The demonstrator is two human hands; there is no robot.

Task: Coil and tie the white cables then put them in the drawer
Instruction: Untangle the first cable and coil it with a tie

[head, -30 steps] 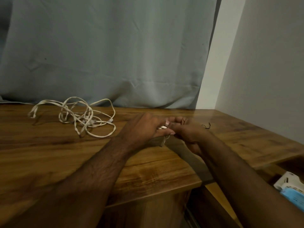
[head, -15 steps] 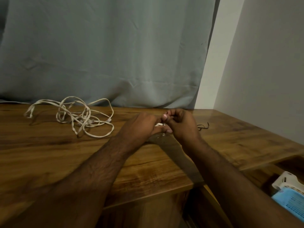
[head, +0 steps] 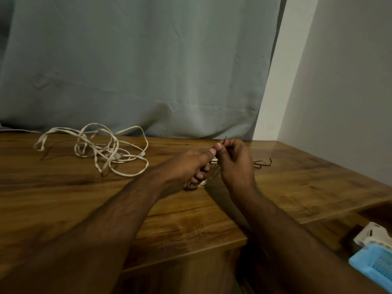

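Both hands meet near the table's (head: 63, 200) right edge: the left hand (head: 186, 164) clasps a small coiled white cable (head: 201, 183), the right hand (head: 235, 160) pinches a thin black tie (head: 224, 139). The tie end has risen above the fingers since a moment ago, suggesting the binding is under way. A tangled white cable (head: 99, 149) waits toward the far left. A blue basket (head: 373, 264) sits low right; contents indistinct.

A home room: wooden desk (head: 191, 225), grey curtain (head: 137, 71), plain wall (head: 343, 92).
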